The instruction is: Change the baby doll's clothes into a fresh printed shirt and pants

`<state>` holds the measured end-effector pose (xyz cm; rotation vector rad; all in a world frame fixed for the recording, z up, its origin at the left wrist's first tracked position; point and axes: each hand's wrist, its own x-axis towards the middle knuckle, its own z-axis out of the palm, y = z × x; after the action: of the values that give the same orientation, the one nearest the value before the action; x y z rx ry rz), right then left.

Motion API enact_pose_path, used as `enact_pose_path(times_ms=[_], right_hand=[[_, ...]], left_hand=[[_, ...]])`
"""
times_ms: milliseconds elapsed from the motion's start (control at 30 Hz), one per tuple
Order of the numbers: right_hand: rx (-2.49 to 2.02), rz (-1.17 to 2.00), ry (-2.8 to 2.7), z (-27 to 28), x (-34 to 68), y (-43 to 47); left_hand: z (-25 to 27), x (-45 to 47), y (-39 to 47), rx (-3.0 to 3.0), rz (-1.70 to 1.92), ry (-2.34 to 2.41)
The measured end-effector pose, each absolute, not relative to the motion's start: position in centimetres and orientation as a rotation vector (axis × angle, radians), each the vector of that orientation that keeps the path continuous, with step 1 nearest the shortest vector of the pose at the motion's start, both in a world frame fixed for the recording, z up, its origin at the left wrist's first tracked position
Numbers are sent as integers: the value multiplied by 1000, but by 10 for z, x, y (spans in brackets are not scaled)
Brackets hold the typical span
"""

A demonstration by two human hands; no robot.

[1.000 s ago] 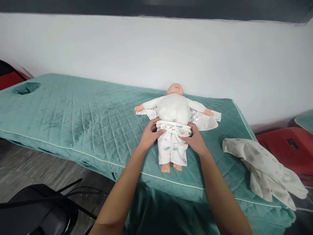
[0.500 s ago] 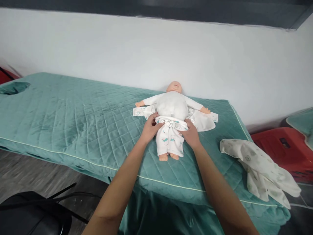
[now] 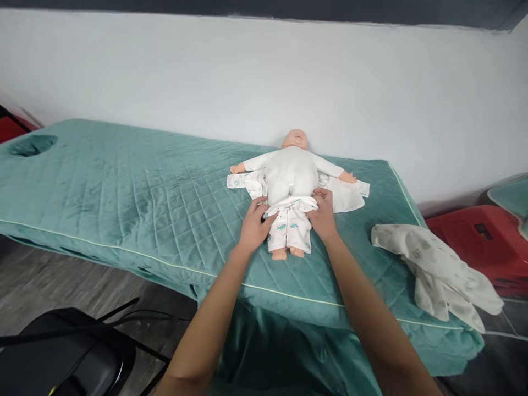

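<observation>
A baby doll (image 3: 292, 168) with a white cloth body lies on its back, head toward the wall. White printed baby pants (image 3: 289, 228) cover its legs, the waistband bunched around the upper thighs, and its feet stick out of the cuffs. My left hand (image 3: 254, 225) grips the waistband at the left side, thumb on the front. At the right side my right hand (image 3: 323, 215) pinches the same waistband. A matching baby top (image 3: 344, 195) is spread open beneath the doll's torso, partly hidden by it.
The doll rests on a green quilted massage bed (image 3: 165, 192) with a face hole at the far left. A crumpled printed cloth (image 3: 437, 269) hangs over the right corner. Beyond it stands a red plastic stool (image 3: 478, 236). A black chair (image 3: 70, 352) is at lower left.
Both hands have drawn the pants' waistband down from the doll's belly to its thighs, baring more of the cloth body. The camera view has shifted slightly.
</observation>
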<state>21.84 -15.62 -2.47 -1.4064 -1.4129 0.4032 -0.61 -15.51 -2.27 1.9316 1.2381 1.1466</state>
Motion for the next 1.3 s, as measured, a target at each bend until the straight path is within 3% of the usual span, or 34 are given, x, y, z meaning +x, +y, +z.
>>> enact_pose_path(times_ms=[233,600,1033,1300], right_hand=[[-1434,319,-1529,-15,219,-165],[-1498,626,-1525,-19,205,-235],[-1501,538,-1395,-15,204,-215],[-1522,631,-1336,-11,202,-230]], left_hand=[[-24,-5,-164,2009,1091,1317],[-29,-3,-160,2089,1098,1385],[-35,-14,-230,1988,1154,1237],[-44,-9,-244,2367,1125,1125]])
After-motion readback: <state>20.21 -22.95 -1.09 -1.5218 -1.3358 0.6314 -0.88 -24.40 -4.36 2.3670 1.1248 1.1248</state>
